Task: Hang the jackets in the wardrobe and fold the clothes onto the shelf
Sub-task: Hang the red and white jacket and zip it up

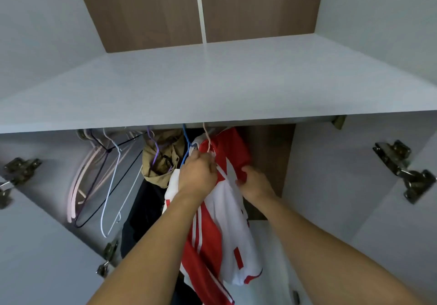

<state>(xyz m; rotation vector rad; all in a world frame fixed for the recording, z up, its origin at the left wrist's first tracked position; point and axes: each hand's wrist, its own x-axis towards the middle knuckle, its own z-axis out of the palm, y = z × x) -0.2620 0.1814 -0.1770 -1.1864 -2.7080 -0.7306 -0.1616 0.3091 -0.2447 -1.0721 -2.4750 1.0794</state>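
Red-and-white striped jacket (220, 210) hung inside the pale grey wardrobe (354, 186) beneath its shelf (212, 87), left hand (197, 177) gripped its collar, right hand (254, 183) pinched its shoulder, bare wire hangers (106, 174) leftward.

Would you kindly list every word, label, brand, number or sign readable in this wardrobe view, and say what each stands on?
None: no readable text shows anywhere in this view.
red and white jacket: stripes and colour blocks only, no legible letters or logo.
khaki garment: no label visible.
door hinges: any stamped marks are too small and blurred to read.
shelf: plain, unmarked.
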